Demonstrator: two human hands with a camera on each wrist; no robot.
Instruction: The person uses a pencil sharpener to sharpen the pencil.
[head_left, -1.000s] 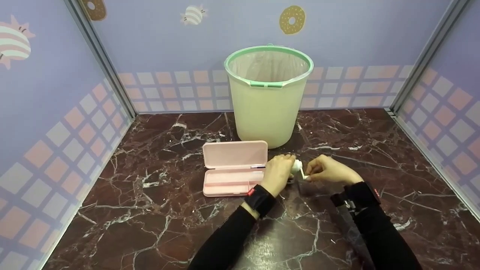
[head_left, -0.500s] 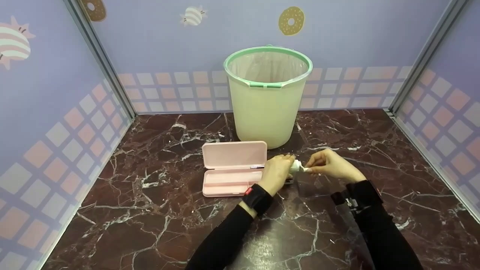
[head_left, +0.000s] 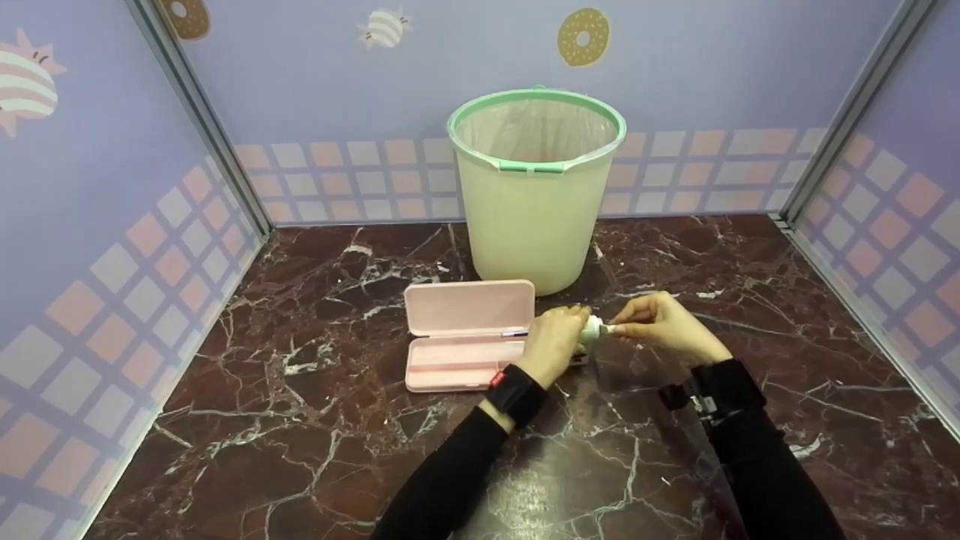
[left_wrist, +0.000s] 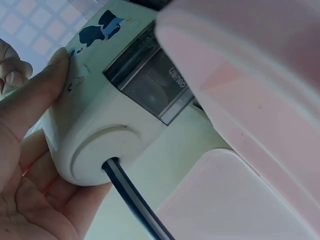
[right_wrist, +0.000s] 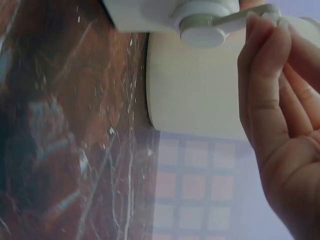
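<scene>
A pale green and white crank pencil sharpener (left_wrist: pixel 100 110) with a dark clear shavings window stands on the table. My left hand (head_left: pixel 555 341) grips its body, thumb on one side and fingers round the other in the left wrist view. A dark striped pencil (left_wrist: pixel 134 200) sticks out of the hole in its front. On the opposite end, my right hand (head_left: pixel 664 328) pinches the end of the white crank handle (right_wrist: pixel 240 21) between thumb and fingertips. Most of the sharpener is hidden behind my left hand in the head view.
An open pink pencil case (head_left: pixel 450 367) lies just left of the sharpener, with a pen (head_left: pixel 515 334) at its hinge side. Behind stands a tall pale green bin (head_left: pixel 536 217) with a liner. Patterned walls enclose the marble-look table (head_left: pixel 300 450).
My right hand has moved the crank handle round, from pointing down to higher up and toward the right. My left hand keeps its grip on the sharpener with little movement.
</scene>
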